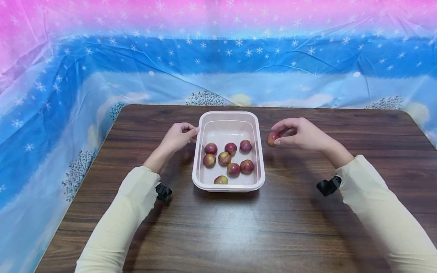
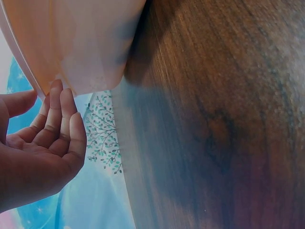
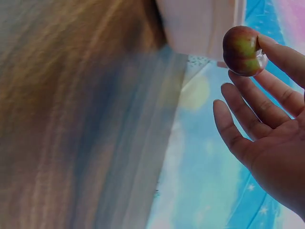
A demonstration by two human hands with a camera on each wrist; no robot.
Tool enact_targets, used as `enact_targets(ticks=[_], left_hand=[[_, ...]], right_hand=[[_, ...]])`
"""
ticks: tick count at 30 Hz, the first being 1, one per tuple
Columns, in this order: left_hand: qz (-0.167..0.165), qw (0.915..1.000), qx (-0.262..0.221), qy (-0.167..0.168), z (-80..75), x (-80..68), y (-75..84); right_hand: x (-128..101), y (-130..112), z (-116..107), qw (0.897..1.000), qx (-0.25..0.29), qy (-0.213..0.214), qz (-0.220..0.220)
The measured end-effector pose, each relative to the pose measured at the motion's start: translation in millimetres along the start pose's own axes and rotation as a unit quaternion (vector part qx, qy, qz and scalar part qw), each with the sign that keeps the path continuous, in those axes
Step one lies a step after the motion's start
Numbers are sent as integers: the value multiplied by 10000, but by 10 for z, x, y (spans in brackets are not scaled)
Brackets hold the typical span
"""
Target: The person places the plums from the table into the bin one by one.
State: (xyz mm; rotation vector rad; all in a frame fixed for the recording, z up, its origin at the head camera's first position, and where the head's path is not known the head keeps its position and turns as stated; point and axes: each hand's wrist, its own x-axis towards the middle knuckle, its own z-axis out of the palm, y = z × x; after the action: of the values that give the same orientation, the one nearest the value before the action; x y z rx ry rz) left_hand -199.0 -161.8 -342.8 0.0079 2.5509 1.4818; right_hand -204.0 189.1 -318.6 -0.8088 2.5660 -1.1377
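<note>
A white plastic tub (image 1: pixel 228 187) stands on the table with several red-and-yellow plums (image 1: pixel 247 166) lying loose on its floor. My left hand (image 1: pixel 178 137) pinches the tub's left rim. In the left wrist view its thumb is at the rim edge and its fingers (image 2: pixel 55 105) lie against the outer wall. To the right of the tub, my right hand (image 1: pixel 296 134) pinches a single plum (image 1: pixel 272 139) between thumb and fingertips. The right wrist view shows that plum (image 3: pixel 242 51) held up above the tabletop, the lower fingers spread beneath it.
The dark wood table (image 1: pixel 164 235) extends around the tub on every side. Behind it hangs a pink and blue snowflake cloth (image 1: pixel 222 57), which also runs down the left side. A black wrist camera (image 1: pixel 329 185) sits under the right cuff, another (image 1: pixel 164 192) under the left.
</note>
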Motion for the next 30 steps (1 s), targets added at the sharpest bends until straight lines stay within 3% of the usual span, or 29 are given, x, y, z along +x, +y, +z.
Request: enact_targets(ticks=[16,30], left_hand=[[3,10000,8,-28,-5,-15,18],[-50,10000,50,-16,-10,-5,4]], right_hand=[[193,-308,-39,9999,108,-40,96],[294,-426,95,9990,102,-219,-370]])
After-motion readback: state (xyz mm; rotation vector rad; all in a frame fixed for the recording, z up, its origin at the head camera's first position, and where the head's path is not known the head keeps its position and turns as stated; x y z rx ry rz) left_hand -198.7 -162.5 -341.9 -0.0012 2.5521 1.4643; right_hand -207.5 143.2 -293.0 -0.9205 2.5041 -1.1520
